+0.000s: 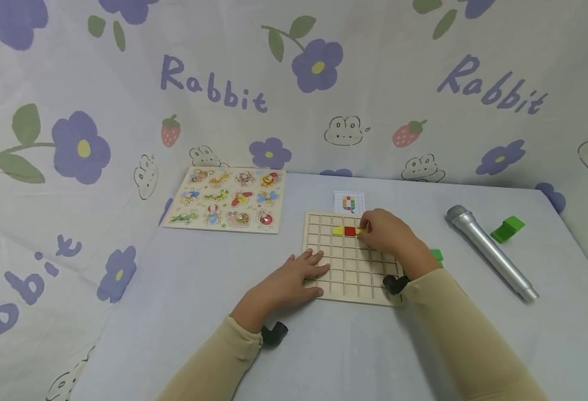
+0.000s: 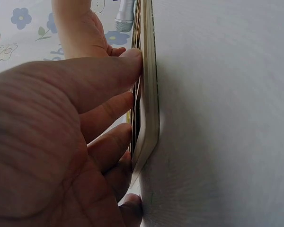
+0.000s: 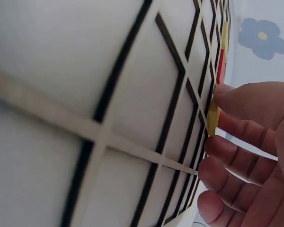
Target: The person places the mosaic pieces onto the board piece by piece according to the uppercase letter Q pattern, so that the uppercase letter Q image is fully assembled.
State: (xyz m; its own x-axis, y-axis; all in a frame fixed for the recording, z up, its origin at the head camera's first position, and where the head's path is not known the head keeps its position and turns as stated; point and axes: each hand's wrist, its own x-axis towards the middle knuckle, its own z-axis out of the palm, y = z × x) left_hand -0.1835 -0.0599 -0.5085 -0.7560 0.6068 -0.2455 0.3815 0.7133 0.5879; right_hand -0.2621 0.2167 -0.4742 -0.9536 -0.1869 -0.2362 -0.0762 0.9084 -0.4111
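Note:
A wooden grid board (image 1: 344,273) lies on the table in the head view. In one of its upper rows, a yellow piece with a slanted side (image 1: 338,230) sits beside a red square tile (image 1: 349,231). My right hand (image 1: 386,234) pinches another yellow piece (image 3: 213,116) between thumb and fingers, right beside the red tile and close against the grid. My left hand (image 1: 294,278) rests on the board's left edge with its fingers spread; the left wrist view shows its thumb (image 2: 113,75) along the rim.
Above the board lies a small pattern card (image 1: 349,203) with a coloured figure. An insect puzzle board (image 1: 224,200) is at the back left. To the right are a silver microphone (image 1: 491,253) and a green block (image 1: 508,229); another green piece (image 1: 436,255) shows behind my right wrist.

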